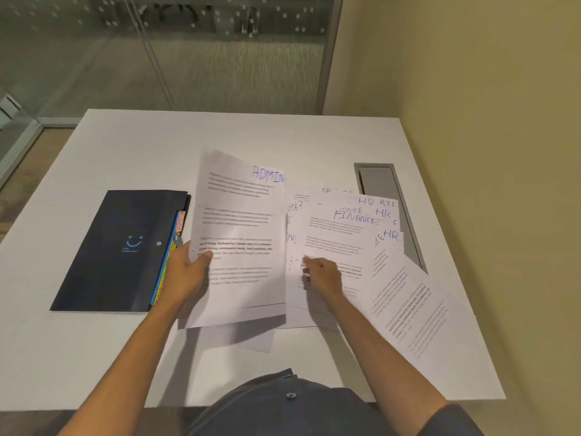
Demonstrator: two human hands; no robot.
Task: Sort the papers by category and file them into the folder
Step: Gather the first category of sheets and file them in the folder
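Nearest me, my left hand [188, 272] pinched the limp ADMIN sheet [242, 234] by its edge; my right hand [320, 275], fingers curled, pressed the fanned papers [355, 243] right of the folder [119, 250] on the desk [141, 152].

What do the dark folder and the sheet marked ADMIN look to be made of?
The folder looks like plastic or coated card, dark navy and matte: it lies flat and stiff, with a printed smile logo and a small snap. Which of the two, the picture leaves open. The ADMIN sheet, held by the left hand, is plain white office paper: thin, bending where it is lifted, with printed text and handwritten ink.
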